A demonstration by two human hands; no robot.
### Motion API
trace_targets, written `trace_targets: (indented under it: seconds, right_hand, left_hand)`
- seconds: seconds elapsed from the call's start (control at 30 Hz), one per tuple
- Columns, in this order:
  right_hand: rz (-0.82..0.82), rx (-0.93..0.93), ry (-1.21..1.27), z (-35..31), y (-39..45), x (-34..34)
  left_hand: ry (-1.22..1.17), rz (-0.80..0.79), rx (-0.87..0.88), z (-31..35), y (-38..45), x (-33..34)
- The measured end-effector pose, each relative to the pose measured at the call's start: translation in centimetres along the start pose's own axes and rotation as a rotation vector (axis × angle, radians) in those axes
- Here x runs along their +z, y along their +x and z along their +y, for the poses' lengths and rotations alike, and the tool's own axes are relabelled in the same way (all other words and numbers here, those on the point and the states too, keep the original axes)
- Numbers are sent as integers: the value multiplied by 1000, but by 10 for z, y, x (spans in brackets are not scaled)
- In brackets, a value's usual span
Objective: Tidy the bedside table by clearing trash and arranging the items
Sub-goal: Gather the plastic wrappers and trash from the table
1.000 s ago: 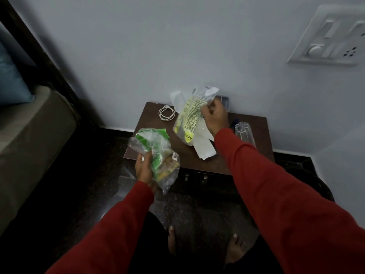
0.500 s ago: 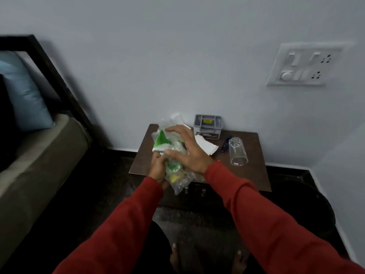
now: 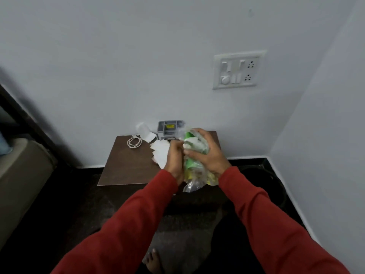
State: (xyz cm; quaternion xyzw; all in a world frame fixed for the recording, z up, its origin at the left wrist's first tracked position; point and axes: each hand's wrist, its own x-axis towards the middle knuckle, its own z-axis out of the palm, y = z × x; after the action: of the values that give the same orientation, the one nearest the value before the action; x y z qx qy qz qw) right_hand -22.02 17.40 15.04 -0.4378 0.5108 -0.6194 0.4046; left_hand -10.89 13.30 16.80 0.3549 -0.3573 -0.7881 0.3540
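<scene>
— What have you got hold of?

— A crumpled bundle of clear and green plastic wrappers point(image 3: 194, 155), above the right part of the dark brown wooden bedside table point(image 3: 130, 165). My left hand point(image 3: 175, 158) and right hand point(image 3: 208, 155) both clench it from either side.

— What lies on the table?

— White paper scraps point(image 3: 161, 153), a coiled white cord point(image 3: 134, 141) and a small grey plastic organiser point(image 3: 167, 128) by the wall.
</scene>
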Motion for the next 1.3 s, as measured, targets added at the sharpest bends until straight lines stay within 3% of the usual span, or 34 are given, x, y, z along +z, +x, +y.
trace_targets:
  seconds: [0.13,0.3,0.57,0.67,0.93,1.03,1.13,1.3]
  right_hand:
    - [236,-32,145,-16,-19,-63]
    - [462,2,60,-4,-46,-139]
    - [959,69,-66,81,-63,-264]
    - [1071,155,-113,125,-57,-298]
    - [1189,473,-94,252,-24,-320]
    - [1223,537,-92,290,-14,-326]
    - [1253,560,-106,320,-6,-335]
    - [1087,653,-180,372,2,-363]
  left_hand:
    - [141,-4,-5,-27,19,56]
    - [289,14,-5,-91,59,108]
    - [381,42,-301,-208,111,130]
    - [401,64,-377,-250,139,128]
    - [402,138,-506,-346,214,116]
    - [372,218,-554,-378,246,107]
    - [502,193,-567,-404,270,99]
    - [752,74,-538,-440,299,79]
